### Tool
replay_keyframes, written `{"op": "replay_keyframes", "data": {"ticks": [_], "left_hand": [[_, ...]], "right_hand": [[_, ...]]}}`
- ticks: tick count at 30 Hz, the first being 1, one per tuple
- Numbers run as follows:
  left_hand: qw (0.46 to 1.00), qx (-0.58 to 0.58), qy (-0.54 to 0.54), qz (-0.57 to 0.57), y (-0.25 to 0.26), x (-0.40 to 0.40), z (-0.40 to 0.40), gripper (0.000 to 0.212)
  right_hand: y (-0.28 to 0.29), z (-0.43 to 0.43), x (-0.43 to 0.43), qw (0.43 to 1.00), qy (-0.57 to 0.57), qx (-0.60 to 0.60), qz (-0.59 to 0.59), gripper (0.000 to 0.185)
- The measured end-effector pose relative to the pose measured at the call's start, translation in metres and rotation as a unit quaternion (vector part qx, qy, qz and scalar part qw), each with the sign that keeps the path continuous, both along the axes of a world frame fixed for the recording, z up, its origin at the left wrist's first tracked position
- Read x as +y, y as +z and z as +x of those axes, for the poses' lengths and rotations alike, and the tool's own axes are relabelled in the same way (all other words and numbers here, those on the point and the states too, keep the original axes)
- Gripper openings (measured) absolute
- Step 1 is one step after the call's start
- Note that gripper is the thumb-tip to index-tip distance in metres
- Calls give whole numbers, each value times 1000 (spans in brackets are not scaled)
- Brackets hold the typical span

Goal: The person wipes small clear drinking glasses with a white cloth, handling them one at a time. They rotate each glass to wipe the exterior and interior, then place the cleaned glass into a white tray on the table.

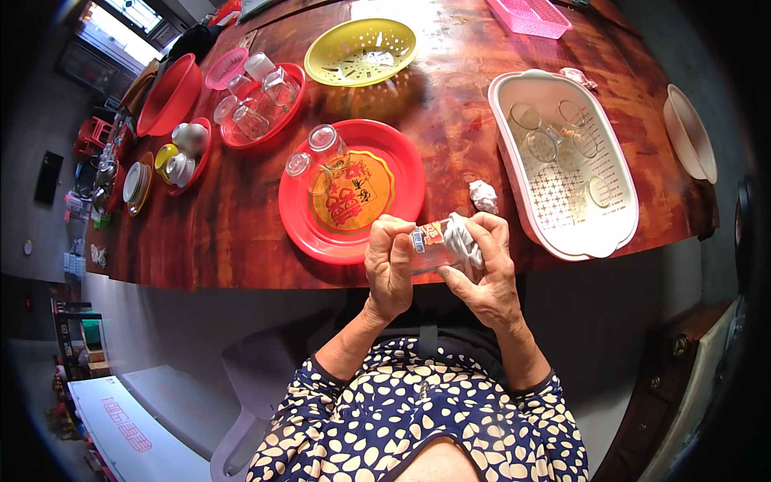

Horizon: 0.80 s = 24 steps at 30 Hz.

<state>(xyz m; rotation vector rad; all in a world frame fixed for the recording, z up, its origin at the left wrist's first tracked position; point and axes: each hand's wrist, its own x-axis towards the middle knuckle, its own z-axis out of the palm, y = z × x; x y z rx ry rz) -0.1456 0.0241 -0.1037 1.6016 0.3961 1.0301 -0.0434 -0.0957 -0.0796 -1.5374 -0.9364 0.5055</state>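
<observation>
Between my hands, just off the table's near edge, lies a clear drinking glass (pixel 429 260) on its side, with printed writing on its wall. My left hand (pixel 390 265) grips its left end. With my right hand (pixel 489 265) I press a crumpled white cloth (pixel 462 242) against its right end; part of the cloth is hidden by the fingers. Left of the glass sits a red plastic tray (pixel 293 217) with a printed yellow centre, bearing upturned glasses (pixel 325 140). A crumpled white wad (pixel 483 196) rests on the table beyond my right hand.
A white plastic drain basket (pixel 557 226) with several glasses stands on the right, a beige basin (pixel 688 135) past it. Farther back are a yellow colander (pixel 361 51) and a pink basket (pixel 533 18). Another red tray (pixel 289 120) with glasses and a red basin (pixel 171 96) are at left.
</observation>
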Motion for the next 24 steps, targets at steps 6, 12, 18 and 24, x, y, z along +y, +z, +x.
{"op": "replay_keyframes", "data": {"ticks": [6,12,18,24], "left_hand": [[999,6,-37,23,-7,3,-5,20],[988,-11,-101,116,-11,7,-7,18],[979,-9,-143,148,-15,8,-11,14],[984,-29,-141,109,-10,8,-5,15]], "right_hand": [[-2,-3,-13,998,-7,62,-18,53],[1,25,-12,929,255,222,-151,54],[23,47,-3,841,409,223,-273,35],[3,47,-17,807,345,429,-214,36]]}}
